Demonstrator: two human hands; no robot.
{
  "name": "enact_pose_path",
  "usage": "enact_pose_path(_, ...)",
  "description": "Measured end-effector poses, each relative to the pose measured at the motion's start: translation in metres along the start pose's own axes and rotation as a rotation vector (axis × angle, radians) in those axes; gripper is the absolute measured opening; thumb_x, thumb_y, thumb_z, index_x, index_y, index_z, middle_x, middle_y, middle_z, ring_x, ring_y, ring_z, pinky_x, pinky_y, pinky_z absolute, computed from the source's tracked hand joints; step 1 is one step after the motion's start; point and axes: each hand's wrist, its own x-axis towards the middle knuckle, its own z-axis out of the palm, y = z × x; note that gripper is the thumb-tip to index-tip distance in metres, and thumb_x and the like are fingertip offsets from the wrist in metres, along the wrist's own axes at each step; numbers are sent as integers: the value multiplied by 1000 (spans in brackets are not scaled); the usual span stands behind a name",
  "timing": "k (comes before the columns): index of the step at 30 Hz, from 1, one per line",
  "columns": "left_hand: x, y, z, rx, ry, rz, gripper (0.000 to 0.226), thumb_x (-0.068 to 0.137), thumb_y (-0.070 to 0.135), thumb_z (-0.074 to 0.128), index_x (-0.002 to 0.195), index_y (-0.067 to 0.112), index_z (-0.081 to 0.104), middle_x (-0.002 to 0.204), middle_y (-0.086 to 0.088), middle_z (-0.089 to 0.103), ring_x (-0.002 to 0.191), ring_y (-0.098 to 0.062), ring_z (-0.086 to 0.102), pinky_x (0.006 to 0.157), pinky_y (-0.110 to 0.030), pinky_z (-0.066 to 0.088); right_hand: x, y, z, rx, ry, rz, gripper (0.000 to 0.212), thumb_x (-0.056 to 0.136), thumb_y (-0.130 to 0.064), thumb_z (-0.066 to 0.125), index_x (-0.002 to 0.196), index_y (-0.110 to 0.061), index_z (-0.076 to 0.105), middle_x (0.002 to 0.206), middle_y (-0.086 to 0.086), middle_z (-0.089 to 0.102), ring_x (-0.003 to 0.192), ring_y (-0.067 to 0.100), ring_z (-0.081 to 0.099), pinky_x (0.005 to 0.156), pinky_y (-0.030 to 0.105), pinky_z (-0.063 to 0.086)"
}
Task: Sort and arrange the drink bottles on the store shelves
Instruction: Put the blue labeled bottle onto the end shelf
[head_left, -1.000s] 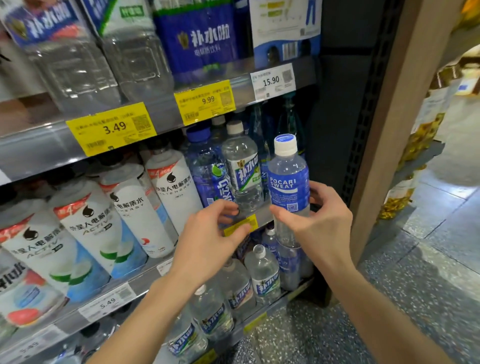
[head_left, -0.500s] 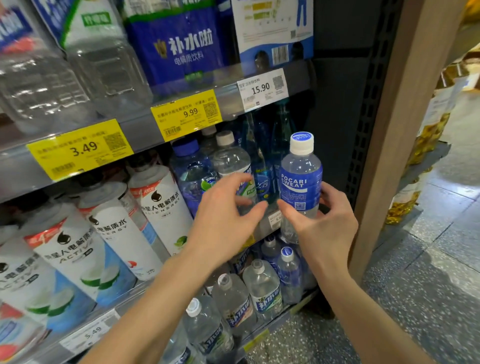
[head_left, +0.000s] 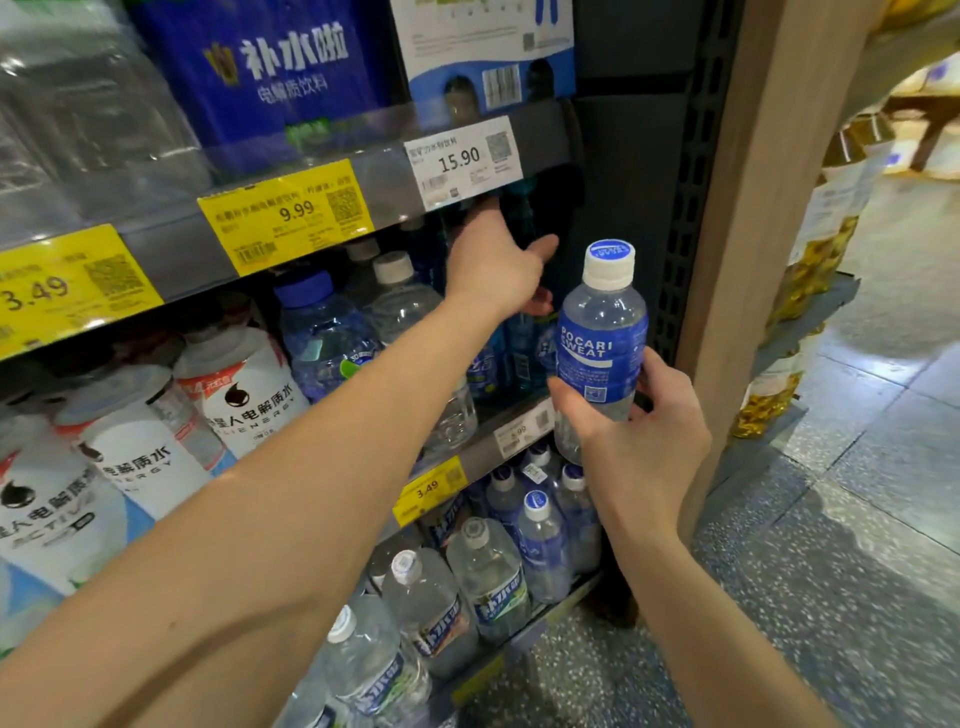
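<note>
Reaching your left hand (head_left: 493, 260) deep into the dark back of the middle shelf (head_left: 519, 431), fingers hidden so I cannot tell whether they grasp anything, you risk your forearm knocking over the clear front bottles (head_left: 415, 322) at frame centre. Right of it, your right hand (head_left: 639, 441) grips the blue-labelled bottle (head_left: 602, 343) low, upright, off the shelf; its pale drink nearly fills it, so it could tip.
</note>
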Motion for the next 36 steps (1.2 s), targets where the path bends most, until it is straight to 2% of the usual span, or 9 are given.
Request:
enact_pose_path(2,1,-3,1,17,67,14,51,92,24,70,136,8,47,109,1,58,52,-21,67,52,-35,60,2,2,-2,-12,-3,2,53,68,-37,89,115,-28,66,104,-11,62,93,-5,58,85,33,56)
enact_pose_path(6,-10,-13,1,175,190,131,42,84,42,73,118,18,65,116,-2,70,106,-25,65,91,-43,54,5,3,-4,-40,8,4,54,68,-38,88,115,-24,67,103,-10,62,89,-5,57,84,34,56)
enact_pose_path(11,-44,-26,-1,112,226,305,28,84,37,71,99,16,62,95,2,65,95,-24,59,82,-46,51,4,0,-8,-41,39,-10,56,69,-41,87,118,-26,66,106,-10,63,93,-1,59,85,36,56)
enact_pose_path(15,-67,-26,-10,-29,296,364,25,87,30,69,106,15,64,98,5,68,98,-19,63,86,-43,52,6,-4,-7,-31,68,-42,58,69,-45,87,119,-27,67,106,-11,66,94,1,62,85,33,56)
enact_pose_path(19,-85,-10,-29,-177,361,385,18,93,23,67,108,13,65,97,8,70,91,-5,66,84,-26,53,9,-4,-5,-35,57,-87,58,69,-47,86,120,-25,67,109,-9,69,98,7,66,87,38,55)
enact_pose_path(24,-104,-28,-47,-286,307,311,6,98,22,61,102,18,65,97,1,71,92,-19,68,84,-30,54,17,2,6,139,-11,-100,50,71,-31,89,115,-20,68,108,0,71,97,16,68,85,43,56)
enact_pose_path(29,-114,-49,-59,-301,247,234,8,98,16,60,102,20,66,97,8,72,91,-2,66,83,-21,52,28,0,19,120,-48,-117,54,64,-27,92,112,-10,71,110,4,53,89,-18,48,74,4,41)
enact_pose_path(33,-117,-54,-70,-304,211,214,12,97,13,61,99,24,66,89,18,72,86,5,65,81,-17,52,30,2,37,117,-70,-140,58,63,-20,92,114,-4,71,111,2,54,92,-17,52,77,4,43)
enact_pose_path(36,-120,-60,-78,-328,175,210,11,97,13,60,102,18,68,89,20,73,87,7,65,83,-18,53,31,6,51,102,-66,-97,62,62,-18,93,119,-6,70,109,-1,57,91,-9,57,84,15,51)
